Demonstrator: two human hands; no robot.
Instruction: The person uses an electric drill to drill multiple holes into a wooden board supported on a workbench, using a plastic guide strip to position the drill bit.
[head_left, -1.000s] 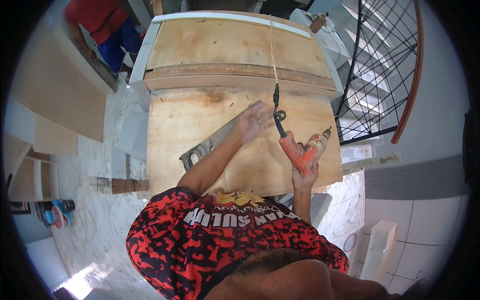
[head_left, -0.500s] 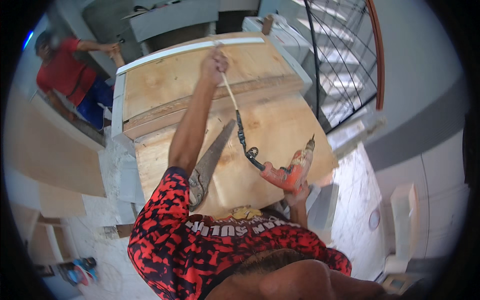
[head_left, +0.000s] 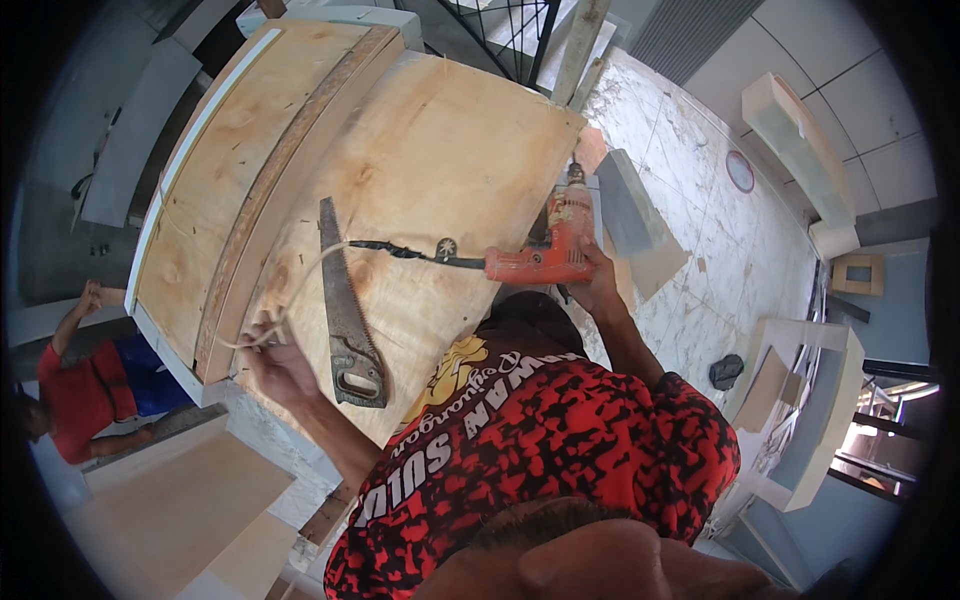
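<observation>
Right hand (head_left: 597,283) grips the orange electric drill (head_left: 553,246) at the near right edge of the plywood sheet (head_left: 440,160); left hand (head_left: 278,362) clenches the drill's pale cord (head_left: 300,290) at the sheet's near left edge, beside the handsaw (head_left: 345,310). Judged step: clearing the cord. Next move calls for slack laid clear of the saw teeth.

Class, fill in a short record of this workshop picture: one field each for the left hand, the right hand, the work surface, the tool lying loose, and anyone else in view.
Left hand: grips the pale cord at the board's near edge.
Right hand: holds the red drill, which hangs past the board's edge.
Work surface: plywood board.
Loose tool: handsaw lying flat on the board.
Other person: a person in a red shirt, lower left.
</observation>
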